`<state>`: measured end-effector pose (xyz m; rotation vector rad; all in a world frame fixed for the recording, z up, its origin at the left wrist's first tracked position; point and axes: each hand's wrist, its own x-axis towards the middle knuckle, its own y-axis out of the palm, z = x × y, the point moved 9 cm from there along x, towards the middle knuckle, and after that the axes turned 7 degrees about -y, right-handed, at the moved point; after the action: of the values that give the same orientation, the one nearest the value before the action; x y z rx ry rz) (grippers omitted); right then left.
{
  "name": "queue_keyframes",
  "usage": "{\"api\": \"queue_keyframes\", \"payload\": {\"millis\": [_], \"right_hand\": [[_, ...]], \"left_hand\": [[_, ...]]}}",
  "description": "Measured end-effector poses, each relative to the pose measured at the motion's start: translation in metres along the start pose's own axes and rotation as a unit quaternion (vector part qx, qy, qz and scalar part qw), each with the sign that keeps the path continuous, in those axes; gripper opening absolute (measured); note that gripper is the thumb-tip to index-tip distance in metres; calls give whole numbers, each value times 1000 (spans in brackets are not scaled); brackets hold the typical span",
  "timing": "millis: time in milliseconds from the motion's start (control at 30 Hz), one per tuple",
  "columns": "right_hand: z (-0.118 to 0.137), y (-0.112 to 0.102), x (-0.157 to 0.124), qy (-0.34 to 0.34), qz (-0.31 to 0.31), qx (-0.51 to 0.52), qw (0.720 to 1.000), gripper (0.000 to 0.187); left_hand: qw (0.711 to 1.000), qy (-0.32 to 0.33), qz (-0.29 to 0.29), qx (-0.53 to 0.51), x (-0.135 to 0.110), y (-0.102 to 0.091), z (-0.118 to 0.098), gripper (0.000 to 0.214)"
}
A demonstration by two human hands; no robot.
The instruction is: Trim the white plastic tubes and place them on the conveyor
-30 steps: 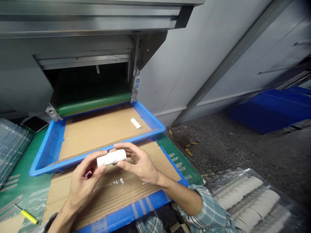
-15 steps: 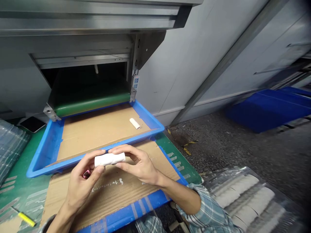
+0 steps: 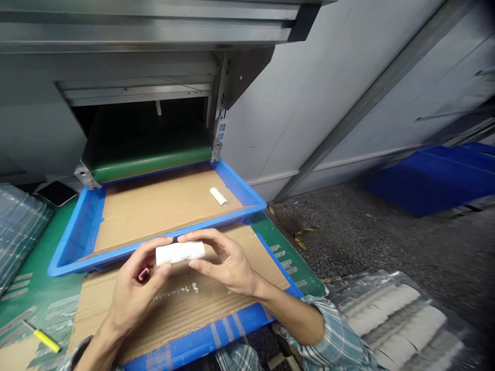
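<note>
White tube: the tube [image 3: 180, 253] is lying nearly level between both hands, above the cardboard [image 3: 216, 304], and is serving as the clock's centre.
Left grip: the left hand [image 3: 135, 281] is clamping the tube's 9 o'clock end between fingers and thumb; a small pink-and-black item [image 3: 144, 274] is showing inside its palm.
Right grip: the right hand [image 3: 228, 265] is pinching the tube too, fingertips pressing along the top, thumb supporting it from 4 o'clock.
Just changed: compared with half a second ago, the tube is presenting a smoother-looking side, so the fingers are apparently rolling it slightly; both hands are keeping hold.
Meaning: the handling is probably continuing as a close look at the surface, with nothing being set down.
Loose tube: a second tube [image 3: 218, 196] is resting at 1 o'clock inside the blue tray [image 3: 79, 226], below the green conveyor belt [image 3: 154, 162], and is staying put.
Yellow-handled tool: this [image 3: 47, 340] is lying at 8 o'clock on the table [image 3: 268, 232].
Writing: pale handwritten marks [image 3: 195, 287] are running across the cardboard near 6 o'clock, one resembling an "8", the rest defying reading; no brand is showing legibly.
</note>
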<state>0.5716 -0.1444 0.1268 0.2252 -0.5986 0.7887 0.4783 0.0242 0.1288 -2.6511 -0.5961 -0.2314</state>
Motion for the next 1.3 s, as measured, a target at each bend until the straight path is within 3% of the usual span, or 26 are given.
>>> {"api": "queue_keyframes", "payload": {"millis": [200, 367, 467, 600, 700, 933, 1167, 1300], "right_hand": [[0, 7, 1, -31, 37, -92, 995, 41], [0, 16, -2, -88, 59, -212, 971, 37], [-4, 13, -2, -55, 40, -181, 981, 31], [-3, 11, -1, -38, 28, -154, 987, 38], [-2, 12, 0, -30, 28, -166, 985, 43], [2, 12, 1, -64, 34, -173, 982, 44], [3, 20, 0, -59, 84, -167, 981, 48], [4, 25, 1, -64, 103, -179, 976, 43]], "left_hand": [[1000, 9, -9, 2, -4, 5, 6, 28], [998, 28, 46, 35, -11, 25, 10, 31], [997, 16, 65, 45, -11, 24, 11, 46], [995, -2, 72, 68, -11, 16, 8, 26], [993, -10, 63, 96, -9, 12, 7, 25], [979, 111, 53, 160, -10, 11, -15, 23], [935, 147, 2, 322, -17, 14, -18, 43], [921, 157, -17, 355, -17, 15, -22, 47]]}}
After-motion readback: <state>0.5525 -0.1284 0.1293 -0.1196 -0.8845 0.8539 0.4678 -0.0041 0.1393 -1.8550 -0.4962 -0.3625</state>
